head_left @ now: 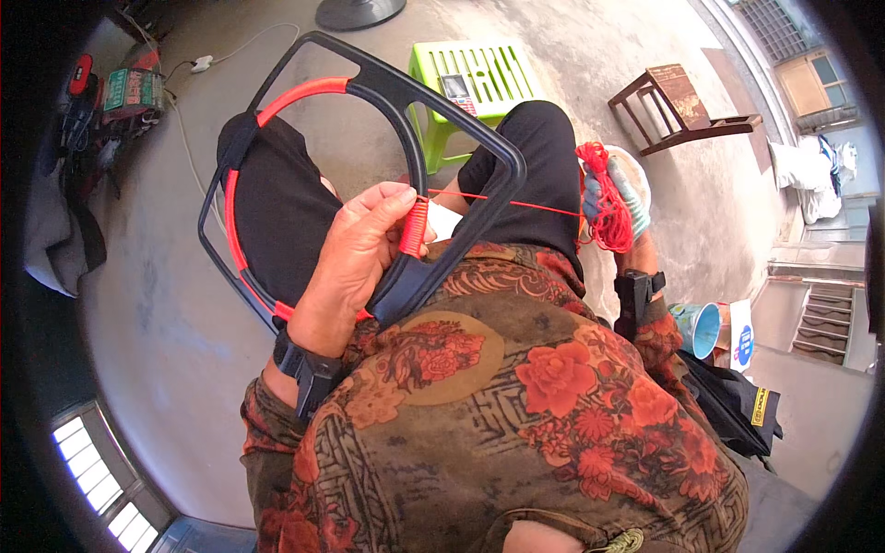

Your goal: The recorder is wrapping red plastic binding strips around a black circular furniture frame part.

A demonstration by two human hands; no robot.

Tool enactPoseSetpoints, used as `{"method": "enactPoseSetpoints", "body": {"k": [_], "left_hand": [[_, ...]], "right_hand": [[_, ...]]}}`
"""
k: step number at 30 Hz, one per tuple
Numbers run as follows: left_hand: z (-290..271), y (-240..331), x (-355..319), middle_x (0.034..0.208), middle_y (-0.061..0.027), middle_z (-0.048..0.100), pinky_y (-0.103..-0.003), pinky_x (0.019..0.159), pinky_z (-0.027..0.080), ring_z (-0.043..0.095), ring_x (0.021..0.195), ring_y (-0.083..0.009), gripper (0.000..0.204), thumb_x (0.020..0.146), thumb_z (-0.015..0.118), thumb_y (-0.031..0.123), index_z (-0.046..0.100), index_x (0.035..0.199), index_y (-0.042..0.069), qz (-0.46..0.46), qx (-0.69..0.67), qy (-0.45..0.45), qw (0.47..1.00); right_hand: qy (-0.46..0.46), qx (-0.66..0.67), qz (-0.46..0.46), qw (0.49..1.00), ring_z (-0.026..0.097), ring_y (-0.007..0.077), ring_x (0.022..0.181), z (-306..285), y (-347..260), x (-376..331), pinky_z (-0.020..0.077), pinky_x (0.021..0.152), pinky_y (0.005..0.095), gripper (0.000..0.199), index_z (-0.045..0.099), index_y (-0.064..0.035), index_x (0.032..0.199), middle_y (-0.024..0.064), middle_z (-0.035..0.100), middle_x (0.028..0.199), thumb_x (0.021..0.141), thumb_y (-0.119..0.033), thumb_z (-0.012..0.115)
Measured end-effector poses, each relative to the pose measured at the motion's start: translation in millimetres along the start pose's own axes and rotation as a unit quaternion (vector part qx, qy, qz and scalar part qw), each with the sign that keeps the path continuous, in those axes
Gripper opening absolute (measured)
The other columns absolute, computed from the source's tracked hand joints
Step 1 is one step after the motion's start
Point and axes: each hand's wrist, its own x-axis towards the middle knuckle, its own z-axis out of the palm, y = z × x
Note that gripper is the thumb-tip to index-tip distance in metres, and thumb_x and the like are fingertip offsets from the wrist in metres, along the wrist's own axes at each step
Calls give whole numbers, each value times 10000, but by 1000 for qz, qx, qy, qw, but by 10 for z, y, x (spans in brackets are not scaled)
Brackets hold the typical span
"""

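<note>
Red cord (415, 229), coiled on the black ring (417, 152) at the left grip (355, 238), which pinches it, runs rightward, roughly crosswise to the ring, to the right grip (632, 189), closed around the bundle (608, 219).

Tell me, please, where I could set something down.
Bare floor lies between the green stool and brown wooden chair, and between the grey cloth and black frame. It is crowded between the left hand and right hand, where red cord stretches, and around the blue bucket.
</note>
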Motion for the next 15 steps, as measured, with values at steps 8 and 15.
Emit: {"method": "enactPoseSetpoints", "body": {"k": [8,15], "left_hand": [[3,6,1,709,-83,605,-253,557,483,594,610,-151,124,865,555,150,556,914,36,-4,-3,-11,1000],[43,45,-38,721,-95,614,-250,565,480,595,618,-151,137,857,555,151,569,868,14,-7,24,-4,1000]], "right_hand": [[-12,-75,-38,996,513,106,542,4,-50,40,424,462,231,356,548,-51,984,20,549,690,880,-391,531],[-23,-16,99,995,608,187,815,772,195,168,492,761,304,309,534,10,1100,98,622,919,845,-163,558]]}}
